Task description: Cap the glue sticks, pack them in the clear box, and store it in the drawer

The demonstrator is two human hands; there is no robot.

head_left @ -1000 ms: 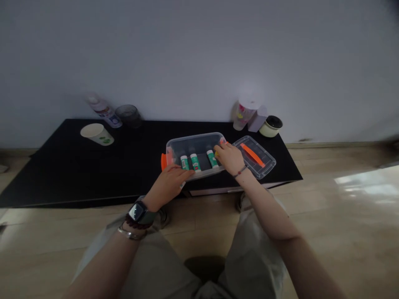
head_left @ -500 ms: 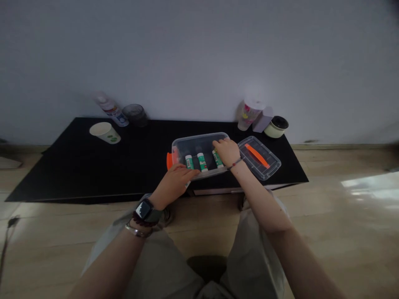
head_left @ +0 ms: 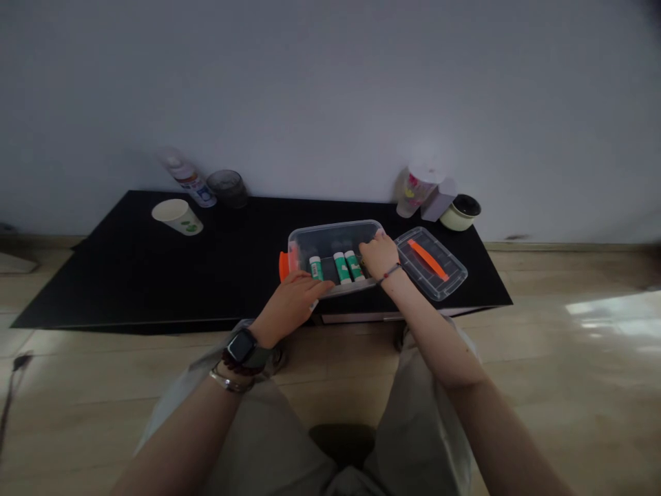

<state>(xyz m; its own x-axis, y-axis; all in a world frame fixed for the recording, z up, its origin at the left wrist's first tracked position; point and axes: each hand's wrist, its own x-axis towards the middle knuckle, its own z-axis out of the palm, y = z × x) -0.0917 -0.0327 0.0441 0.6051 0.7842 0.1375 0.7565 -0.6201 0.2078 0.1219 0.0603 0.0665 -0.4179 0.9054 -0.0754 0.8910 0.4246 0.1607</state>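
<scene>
A clear plastic box point(head_left: 330, 234) with an orange clip at its left end sits near the front edge of a low black table point(head_left: 155, 275). Inside it lie three green-and-white glue sticks point(head_left: 341, 267) side by side. My left hand point(head_left: 292, 303) rests on the box's near left rim, fingers curled over the edge. My right hand point(head_left: 379, 256) reaches into the right end of the box, fingers bent down beside the rightmost stick; what they touch is hidden. The box's clear lid point(head_left: 431, 262) with an orange handle lies just to the right.
A paper cup point(head_left: 177, 215), a tilted spray bottle point(head_left: 189, 179) and a dark glass point(head_left: 227, 187) stand at the table's back left. A plastic tumbler point(head_left: 416, 189), a small white box and a cream jar point(head_left: 461, 211) stand at the back right. Wooden floor lies around my knees.
My right hand moved from the box's right rim into the box. The rightmost glue stick now lies closer to the middle one. My left hand stayed on the rim.
</scene>
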